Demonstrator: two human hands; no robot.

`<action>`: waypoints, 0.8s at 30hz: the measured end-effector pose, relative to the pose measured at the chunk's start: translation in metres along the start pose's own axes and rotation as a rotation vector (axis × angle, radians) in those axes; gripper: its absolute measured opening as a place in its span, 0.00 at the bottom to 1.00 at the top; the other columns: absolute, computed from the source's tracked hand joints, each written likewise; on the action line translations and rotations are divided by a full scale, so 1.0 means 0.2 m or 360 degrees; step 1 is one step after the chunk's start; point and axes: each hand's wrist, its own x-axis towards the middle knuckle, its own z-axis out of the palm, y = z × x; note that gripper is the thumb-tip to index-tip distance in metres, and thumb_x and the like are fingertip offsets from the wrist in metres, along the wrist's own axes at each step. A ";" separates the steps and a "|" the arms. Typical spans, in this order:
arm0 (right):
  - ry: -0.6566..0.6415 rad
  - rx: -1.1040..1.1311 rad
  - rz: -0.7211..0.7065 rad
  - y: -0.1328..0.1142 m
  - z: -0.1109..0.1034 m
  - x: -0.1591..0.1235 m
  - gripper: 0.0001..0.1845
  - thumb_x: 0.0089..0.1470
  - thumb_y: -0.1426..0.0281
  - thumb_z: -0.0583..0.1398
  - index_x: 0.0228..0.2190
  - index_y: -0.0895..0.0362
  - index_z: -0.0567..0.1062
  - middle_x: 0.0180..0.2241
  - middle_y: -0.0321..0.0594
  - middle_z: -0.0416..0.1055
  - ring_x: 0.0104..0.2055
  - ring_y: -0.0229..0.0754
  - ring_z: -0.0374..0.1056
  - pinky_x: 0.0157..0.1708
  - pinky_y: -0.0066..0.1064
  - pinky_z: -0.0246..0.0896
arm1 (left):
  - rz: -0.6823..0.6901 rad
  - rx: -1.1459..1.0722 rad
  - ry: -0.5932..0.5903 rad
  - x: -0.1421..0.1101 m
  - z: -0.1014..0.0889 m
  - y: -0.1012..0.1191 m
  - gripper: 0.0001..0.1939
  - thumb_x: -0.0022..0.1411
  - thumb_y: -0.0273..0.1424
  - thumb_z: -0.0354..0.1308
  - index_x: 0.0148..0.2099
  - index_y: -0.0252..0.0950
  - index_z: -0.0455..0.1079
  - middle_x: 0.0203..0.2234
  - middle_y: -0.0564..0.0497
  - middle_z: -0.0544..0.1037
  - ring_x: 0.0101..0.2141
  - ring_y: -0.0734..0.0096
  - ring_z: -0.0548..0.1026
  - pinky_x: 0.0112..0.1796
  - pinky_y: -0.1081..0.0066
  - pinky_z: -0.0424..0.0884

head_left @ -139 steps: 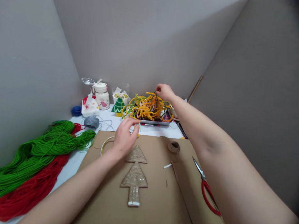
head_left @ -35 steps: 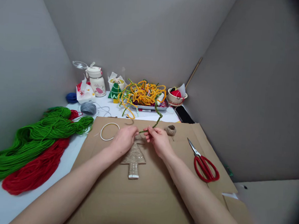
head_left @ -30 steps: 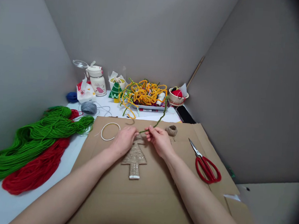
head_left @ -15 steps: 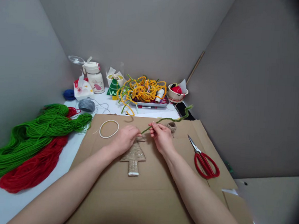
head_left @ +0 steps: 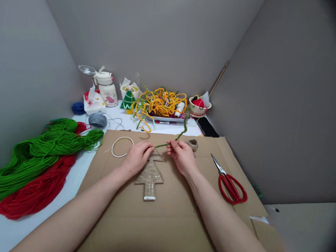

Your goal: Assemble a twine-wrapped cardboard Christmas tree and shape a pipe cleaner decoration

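Note:
Between my hands a length of green yarn (head_left: 182, 132) is drawn out, its loose end rising beyond the right one. My left hand (head_left: 138, 156) pinches one end of the yarn, close above the top of a twine-wrapped tree shape (head_left: 150, 174). The fingers of my right hand (head_left: 180, 153) are closed on the yarn a short way to the right. The tree lies flat on a cardboard sheet (head_left: 166, 233), with a white strip at the foot of its trunk. My left hand partly covers its upper left side.
Red-handled scissors (head_left: 231, 188) lie at right. Behind my hands are a white hoop (head_left: 113, 145) and a small twine roll (head_left: 193, 144). Green yarn (head_left: 40, 144) and red yarn (head_left: 37, 189) hang off the left side. A tray (head_left: 171, 119) of tangled yarn stands at the back.
My left hand has shifted slightly left, uncovering more of the tree's top. The yarn's free end has swung left and now stands more upright. Both hands keep their hold.

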 end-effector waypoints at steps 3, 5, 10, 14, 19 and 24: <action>0.0021 0.0010 -0.0023 0.02 0.00 0.00 0.16 0.41 0.60 0.66 0.27 0.62 0.76 0.24 0.37 0.70 0.23 0.29 0.62 0.22 0.21 0.60 | -0.0027 0.0031 0.0013 0.00 0.00 0.01 0.09 0.61 0.31 0.49 0.33 0.36 0.70 0.28 0.51 0.76 0.31 0.69 0.72 0.34 0.70 0.64; 0.0025 0.0023 -0.0042 0.03 0.00 0.00 0.16 0.42 0.61 0.65 0.28 0.62 0.77 0.25 0.38 0.70 0.23 0.30 0.62 0.22 0.21 0.60 | -0.0017 0.0051 0.0011 0.00 0.00 0.01 0.09 0.61 0.31 0.50 0.32 0.36 0.70 0.28 0.51 0.76 0.31 0.69 0.72 0.33 0.70 0.64; 0.0040 0.0005 -0.0043 0.03 -0.01 0.01 0.15 0.41 0.62 0.66 0.27 0.61 0.77 0.25 0.38 0.70 0.24 0.31 0.63 0.24 0.22 0.61 | 0.0087 0.0012 0.0054 -0.01 -0.01 0.01 0.09 0.61 0.31 0.50 0.36 0.36 0.71 0.31 0.49 0.75 0.34 0.68 0.71 0.37 0.69 0.66; 0.0043 -0.0068 -0.0052 0.03 0.01 -0.01 0.13 0.41 0.62 0.66 0.26 0.60 0.78 0.23 0.37 0.70 0.24 0.32 0.63 0.24 0.23 0.61 | 0.0242 0.0079 0.0098 -0.01 -0.01 0.01 0.09 0.61 0.32 0.52 0.40 0.37 0.71 0.34 0.47 0.73 0.38 0.66 0.70 0.39 0.67 0.66; -0.0017 -0.0016 0.0016 0.03 0.04 -0.04 0.13 0.41 0.62 0.66 0.26 0.60 0.78 0.24 0.37 0.71 0.25 0.32 0.63 0.25 0.23 0.62 | 0.0297 0.0211 0.0077 -0.01 -0.01 0.02 0.08 0.63 0.30 0.48 0.37 0.36 0.69 0.31 0.48 0.72 0.36 0.66 0.69 0.38 0.66 0.65; -0.0031 0.0097 0.0078 0.02 0.05 -0.05 0.14 0.39 0.64 0.67 0.27 0.61 0.78 0.25 0.38 0.71 0.25 0.31 0.63 0.25 0.22 0.62 | 0.0273 0.0324 0.0068 0.00 -0.02 0.02 0.08 0.64 0.29 0.45 0.37 0.35 0.65 0.30 0.47 0.72 0.34 0.65 0.68 0.36 0.66 0.65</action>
